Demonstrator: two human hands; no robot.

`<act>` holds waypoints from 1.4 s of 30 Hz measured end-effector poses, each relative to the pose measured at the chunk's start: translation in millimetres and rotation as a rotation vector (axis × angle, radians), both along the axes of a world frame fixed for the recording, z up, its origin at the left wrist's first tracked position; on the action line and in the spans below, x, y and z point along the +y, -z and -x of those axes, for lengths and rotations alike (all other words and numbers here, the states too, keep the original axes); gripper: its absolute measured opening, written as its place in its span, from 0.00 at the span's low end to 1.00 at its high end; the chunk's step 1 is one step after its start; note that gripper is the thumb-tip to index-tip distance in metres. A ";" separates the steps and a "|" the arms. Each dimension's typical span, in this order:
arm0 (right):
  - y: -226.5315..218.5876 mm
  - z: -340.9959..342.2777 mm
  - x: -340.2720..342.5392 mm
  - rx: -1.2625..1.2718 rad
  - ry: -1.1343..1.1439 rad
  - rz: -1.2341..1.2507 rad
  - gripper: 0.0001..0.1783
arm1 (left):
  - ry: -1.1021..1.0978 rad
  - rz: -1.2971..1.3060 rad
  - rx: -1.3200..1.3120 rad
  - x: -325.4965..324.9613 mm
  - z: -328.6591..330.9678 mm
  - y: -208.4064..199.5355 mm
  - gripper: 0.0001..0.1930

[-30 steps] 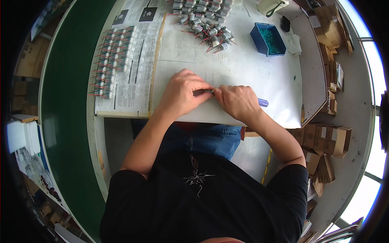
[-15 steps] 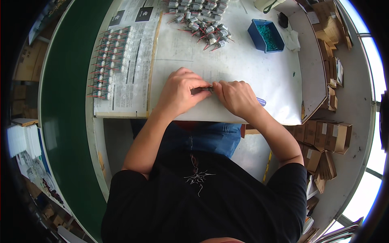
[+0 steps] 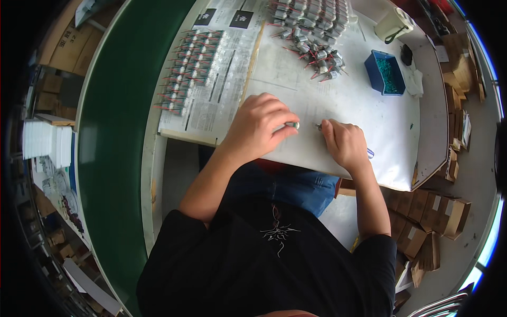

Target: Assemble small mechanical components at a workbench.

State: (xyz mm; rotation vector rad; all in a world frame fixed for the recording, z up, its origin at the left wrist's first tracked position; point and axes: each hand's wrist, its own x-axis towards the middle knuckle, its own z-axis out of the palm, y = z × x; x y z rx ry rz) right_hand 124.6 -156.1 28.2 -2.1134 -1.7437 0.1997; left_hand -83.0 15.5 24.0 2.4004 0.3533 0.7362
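My left hand (image 3: 261, 127) is closed in a pinch around a small motor (image 3: 296, 125). Only its pale end and a bit of green show past the fingertips; the rest is hidden. To the right, my right hand (image 3: 346, 142) is wrapped round a screwdriver. Its metal tip pokes out by the thumb, and its clear blue-purple handle (image 3: 371, 153) shows behind the palm. A gap separates the tip from the motor. Both hands are over the near part of the white-covered table (image 3: 301, 156).
Motors with red wires stand in neat rows (image 3: 190, 68) at the left. A loose heap of motors (image 3: 319, 55) lies at the back, before more rows (image 3: 311, 18). At the right are a blue bin (image 3: 376, 79) of green pieces and a cream container (image 3: 393, 26).
My hands, together before, are now apart, with the screwdriver tip away from the motor. The whole view has shifted, so the table appears farther right and tilted.
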 end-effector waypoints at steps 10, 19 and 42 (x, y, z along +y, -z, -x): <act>6.1 17.3 -0.6 -0.157 0.212 -0.089 0.25 | -0.455 -0.325 0.200 95.0 103.1 -6.2 0.11; -16.9 12.5 -2.8 0.128 0.247 -0.015 0.23 | -0.455 -0.363 0.011 64.5 50.2 -29.6 0.17; -24.5 -156.8 18.9 -0.225 0.701 -0.270 0.07 | 0.022 0.370 0.035 -36.1 -56.9 -6.4 0.07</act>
